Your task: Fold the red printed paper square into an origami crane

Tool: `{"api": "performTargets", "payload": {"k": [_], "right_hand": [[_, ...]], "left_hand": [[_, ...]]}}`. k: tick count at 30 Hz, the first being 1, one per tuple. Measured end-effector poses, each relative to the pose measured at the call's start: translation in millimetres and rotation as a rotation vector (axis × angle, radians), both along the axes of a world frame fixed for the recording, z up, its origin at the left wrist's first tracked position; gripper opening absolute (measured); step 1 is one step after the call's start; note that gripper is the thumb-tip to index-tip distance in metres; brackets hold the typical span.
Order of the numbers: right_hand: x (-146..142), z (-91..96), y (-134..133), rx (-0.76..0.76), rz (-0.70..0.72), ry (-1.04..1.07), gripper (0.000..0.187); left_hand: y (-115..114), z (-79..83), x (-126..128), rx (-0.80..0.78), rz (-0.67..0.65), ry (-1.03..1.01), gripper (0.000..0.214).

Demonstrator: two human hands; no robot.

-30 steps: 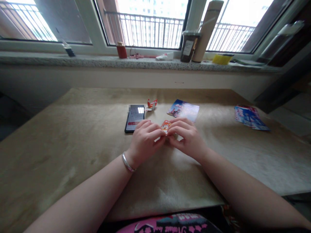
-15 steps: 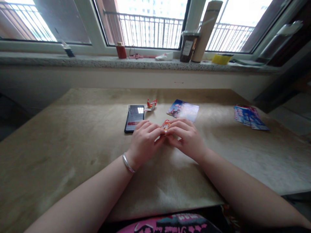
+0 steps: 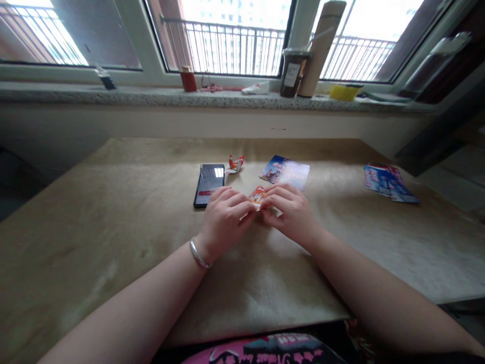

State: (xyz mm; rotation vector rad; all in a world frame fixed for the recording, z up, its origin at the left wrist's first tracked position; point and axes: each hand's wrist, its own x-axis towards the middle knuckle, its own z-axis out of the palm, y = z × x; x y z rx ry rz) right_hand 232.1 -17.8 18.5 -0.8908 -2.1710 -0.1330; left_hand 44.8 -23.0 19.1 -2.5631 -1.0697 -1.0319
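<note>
Between my two hands is a small orange-and-white printed piece of paper (image 3: 257, 195), partly hidden by the fingers. My left hand (image 3: 226, 215), with a silver bangle at the wrist, pinches its left side. On the right side, my right hand (image 3: 290, 210) grips it with thumb and fingers. A black smartphone (image 3: 209, 183) lies flat just beyond my left hand, its lower right corner covered by the fingers. Past the hands stands a folded red-and-white paper piece (image 3: 236, 163). A blue printed sheet (image 3: 286, 171) lies beyond my right hand.
Several blue and pink printed packets (image 3: 390, 183) lie fanned at the right of the table (image 3: 113, 217). Along the windowsill (image 3: 151, 96) stand a red container (image 3: 188, 79), a dark jar (image 3: 293, 73), a tall cardboard tube (image 3: 321, 50) and a yellow roll (image 3: 344, 92).
Both hands keep hold of the orange paper. The fingers have shifted slightly and a little more of its printed face shows between them. The other things stay where they were.
</note>
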Motion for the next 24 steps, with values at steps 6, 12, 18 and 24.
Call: {"api": "performTargets", "payload": {"k": [6, 12, 18, 24], "right_hand": [[2.0, -0.9, 1.7, -0.019, -0.041, -0.016, 0.006], [3.9, -2.6, 3.8, -0.043, -0.051, -0.033, 0.008], [6.4, -1.7, 6.0, -0.077, -0.059, -0.054, 0.008], [8.6, -0.1, 7.0, -0.098, -0.093, -0.075, 0.006]], "left_hand": [[1.0, 0.2, -0.2, 0.0, 0.012, -0.003, 0.015], [2.5, -0.9, -1.2, -0.025, 0.017, 0.001, 0.015], [1.8, -0.2, -2.5, -0.04, 0.033, -0.002, 0.017], [1.7, 2.7, -2.6, -0.047, 0.053, -0.005, 0.017]]}}
